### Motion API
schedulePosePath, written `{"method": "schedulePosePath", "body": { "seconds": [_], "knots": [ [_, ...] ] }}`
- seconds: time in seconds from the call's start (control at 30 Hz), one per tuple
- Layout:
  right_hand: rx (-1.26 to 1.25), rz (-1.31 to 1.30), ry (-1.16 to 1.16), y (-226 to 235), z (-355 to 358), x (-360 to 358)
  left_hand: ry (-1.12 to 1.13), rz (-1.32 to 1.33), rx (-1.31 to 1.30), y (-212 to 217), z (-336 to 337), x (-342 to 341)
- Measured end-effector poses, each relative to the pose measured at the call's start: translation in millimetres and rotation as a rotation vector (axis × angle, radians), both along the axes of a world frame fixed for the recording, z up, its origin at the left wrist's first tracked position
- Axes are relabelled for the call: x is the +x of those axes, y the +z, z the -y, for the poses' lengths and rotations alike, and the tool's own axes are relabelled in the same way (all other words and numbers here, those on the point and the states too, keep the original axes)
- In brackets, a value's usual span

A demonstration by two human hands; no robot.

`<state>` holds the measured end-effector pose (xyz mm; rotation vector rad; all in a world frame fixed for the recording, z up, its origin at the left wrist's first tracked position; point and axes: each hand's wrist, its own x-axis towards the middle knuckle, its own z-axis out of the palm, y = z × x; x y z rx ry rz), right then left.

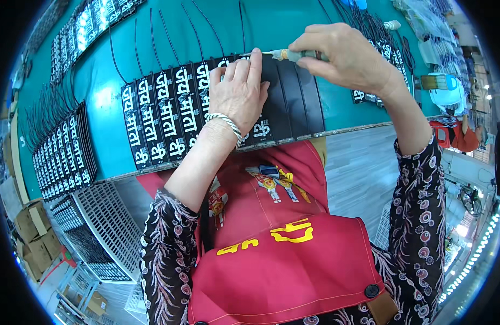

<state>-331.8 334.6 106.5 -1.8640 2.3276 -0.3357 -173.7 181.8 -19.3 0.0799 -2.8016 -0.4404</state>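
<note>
- While the teal table (336, 116) is supporting the work, the row of black strips (280, 103) is lying along its near edge, white-marked toward the left and plain toward the right.
- Thin black cables (242, 27) are extending from the row's far edge; keeping them clear of the working point is probably preventing snags.
- The left hand (236, 89) is lying palm down across the middle of the row, fingers extended, with no grip showing; it is apparently steadying the strips, and even pressure is likely serving better than force.
- The right hand (345, 59) is grasping the slim tool (285, 54) just beyond the row's far right corner; a relaxed, level wrist is probably giving finer control.
- The slim tool is pointing leftward along the row's far edge; its exact kind is remaining unclear.
- The left index finger (255, 60) is reaching that edge beside the tool's front end; contact is not showing clearly, so guarding the fingertip is seemingly mattering most.
</note>
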Motion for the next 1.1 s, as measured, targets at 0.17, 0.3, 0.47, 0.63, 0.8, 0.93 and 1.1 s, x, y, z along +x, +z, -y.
{"method": "schedulePosePath", "body": {
  "seconds": [0.17,0.3,0.47,0.63,0.8,0.93,1.1],
  "knots": [
    [0.152,0.083,0.04,16.1,47.9,-25.4,0.017,-0.024,0.03,-9.0,13.1,-8.7],
    [-0.193,0.002,0.427,26.4,87.7,-41.2,0.032,0.025,0.095,-10.8,23.7,-17.6],
    [0.589,0.078,-0.041,69.8,148.8,-32.6,0.038,-0.013,0.139,-4.9,27.2,-24.3],
    [0.635,0.06,0.088,89.2,142.8,-45.1,0.049,-0.01,0.169,12.2,20.7,-25.2],
    [0.536,0.158,0.057,39.9,56.1,-67.2,0.044,0.08,0.07,21.8,5.1,-15.1],
    [0.525,0.056,-0.275,-16.7,-33.6,-54.5,0.002,0.068,0.037,20.2,-3.2,-3.3],
    [0.219,0.048,-0.74,-78.1,-113.3,-79.5,-0.076,-0.017,0.018,17.2,-13.5,4.6]
  ]
}}
